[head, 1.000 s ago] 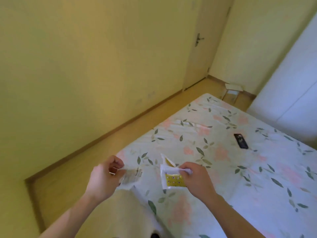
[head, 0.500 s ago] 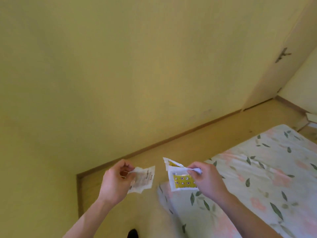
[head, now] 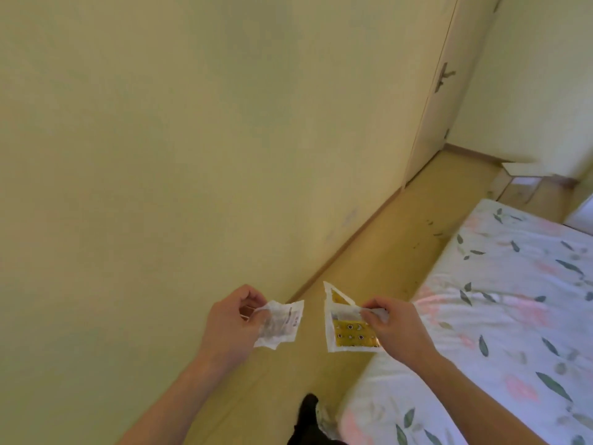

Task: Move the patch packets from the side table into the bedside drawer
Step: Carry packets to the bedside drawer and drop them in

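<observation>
The left hand (head: 229, 319) pinches a crumpled white packet (head: 279, 323) above the floor (head: 385, 252). Just apart, the right hand (head: 396, 326) grips yellow-printed packets (head: 346, 332) beside the flowered bed (head: 497, 316).

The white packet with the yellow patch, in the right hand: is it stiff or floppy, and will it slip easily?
The yellow patch packet is probably floppy: its torn top flap bends away above the right hand. It seems light, since a pinch at one edge carries it. The crumpled packet in the left hand suggests that this material creases easily. How slippery it is cannot be told.
</observation>
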Available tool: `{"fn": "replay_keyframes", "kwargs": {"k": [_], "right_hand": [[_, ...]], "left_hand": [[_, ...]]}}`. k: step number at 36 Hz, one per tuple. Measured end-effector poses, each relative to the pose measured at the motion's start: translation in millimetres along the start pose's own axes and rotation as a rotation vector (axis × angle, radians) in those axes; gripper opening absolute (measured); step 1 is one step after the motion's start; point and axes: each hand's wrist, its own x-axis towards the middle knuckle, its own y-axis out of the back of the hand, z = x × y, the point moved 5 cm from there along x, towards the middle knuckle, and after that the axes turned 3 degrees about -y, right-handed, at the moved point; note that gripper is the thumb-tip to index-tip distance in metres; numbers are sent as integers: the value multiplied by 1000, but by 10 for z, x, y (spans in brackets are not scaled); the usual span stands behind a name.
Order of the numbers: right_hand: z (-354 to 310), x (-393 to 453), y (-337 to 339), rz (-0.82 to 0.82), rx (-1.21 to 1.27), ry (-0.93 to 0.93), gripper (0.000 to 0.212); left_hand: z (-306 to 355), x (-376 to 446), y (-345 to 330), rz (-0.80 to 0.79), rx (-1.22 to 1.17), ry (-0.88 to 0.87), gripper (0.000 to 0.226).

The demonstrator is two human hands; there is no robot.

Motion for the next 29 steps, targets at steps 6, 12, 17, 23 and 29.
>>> {"fn": "replay_keyframes", "kwargs": {"k": [6,12,17,23,29], "right_hand": [[2,960,141,52,114,-115,16],[48,1793,559,151,130,-187,25],[216,2292,1076,270,140,-254,16],[559,2987,1627,374,123,-348,10],[876,3784,2151,457,103,-457,15]], "left_hand": [[239,1207,-282,-69,-9,-26,25],[663,2351,-673,-168,-38,-97,26],[996,3174,-1205,-274,-63,-147,23],[1409,4173,-1987,-421,-52,-237,23],[1940,5293,-2706,-515,-98,-330,24]]}}
